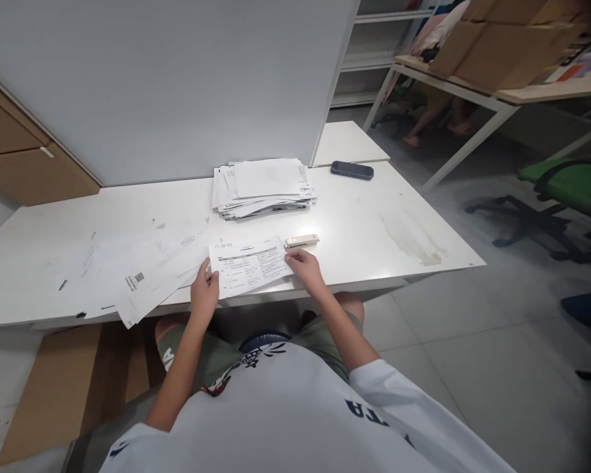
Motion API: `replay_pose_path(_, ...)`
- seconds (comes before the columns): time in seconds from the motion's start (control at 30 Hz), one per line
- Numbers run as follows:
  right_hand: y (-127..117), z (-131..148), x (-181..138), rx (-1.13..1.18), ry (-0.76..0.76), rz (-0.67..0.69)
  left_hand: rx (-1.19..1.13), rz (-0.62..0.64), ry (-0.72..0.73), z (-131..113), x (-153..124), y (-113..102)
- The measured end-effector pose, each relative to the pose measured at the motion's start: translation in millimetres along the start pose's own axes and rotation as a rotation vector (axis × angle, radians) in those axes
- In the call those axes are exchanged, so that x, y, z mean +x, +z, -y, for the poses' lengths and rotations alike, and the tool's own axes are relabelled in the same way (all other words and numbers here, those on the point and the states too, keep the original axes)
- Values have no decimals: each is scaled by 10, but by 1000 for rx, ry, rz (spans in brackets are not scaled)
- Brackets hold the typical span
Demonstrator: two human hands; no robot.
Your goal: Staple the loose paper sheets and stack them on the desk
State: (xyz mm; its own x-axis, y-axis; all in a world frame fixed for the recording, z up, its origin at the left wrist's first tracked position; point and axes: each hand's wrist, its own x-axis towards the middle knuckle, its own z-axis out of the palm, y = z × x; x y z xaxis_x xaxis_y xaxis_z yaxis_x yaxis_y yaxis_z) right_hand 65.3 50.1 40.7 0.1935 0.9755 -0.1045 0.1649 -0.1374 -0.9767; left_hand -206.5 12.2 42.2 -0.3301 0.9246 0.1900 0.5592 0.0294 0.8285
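Observation:
A printed sheet of paper (249, 266) is held up at the desk's front edge, gripped at both ends. My left hand (205, 292) is closed on its left edge, thumb in front. At the right edge, my right hand (305, 268) pinches the same sheet between thumb and fingers. Just beyond my right hand lies a light-coloured stapler (302, 241). Left of my left hand, loose printed papers (157, 279) lie spread out, one corner hanging over the edge. Behind the held sheet stands a thick stack of papers (268, 180).
A dark phone (352, 170) lies on the white desk (359, 230) at the back right. A grey partition (177, 85) rises behind the desk. Cardboard boxes stand at left and below. To the right are another table with boxes (492, 52), a green chair (571, 187) and another person's legs.

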Motion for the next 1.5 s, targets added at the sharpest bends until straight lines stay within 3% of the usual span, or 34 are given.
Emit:
replay_pose_path(0.1, -85, -49, 65, -43, 0, -5, 95, 47, 70, -52, 36, 100)
replay_pose_path(0.3, -276, -77, 65, -89, -24, 14, 75, 164, 274, -97, 83, 204)
replay_pose_path(0.57, -143, -117, 61, -133, -93, 13, -31, 175, 113, -54, 53, 118)
replay_pose_path(0.8, -266, -192, 65, -172, -143, -49, 151, 193, 315, -36, 60, 163)
replay_pose_path(1.03, -345, -79, 21, -595, -383, -156, 358, 215, 410, -26, -9, 229)
replay_pose_path(1.1, -321, -22, 44, -672, -501, -122, 387, 230, 390, -46, -18, 231)
replay_pose_path(1.23, -242, 54, 119, -736, -656, -31, 408, 286, 373, -123, -8, 155)
replay_pose_path(1.37, -145, -15, 206, -766, -763, -99, 432, 284, 392, -63, 8, 71)
replay_pose_path(1.5, -94, -177, 308, -722, -892, -165, 426, 283, 342, 3, 48, 150)
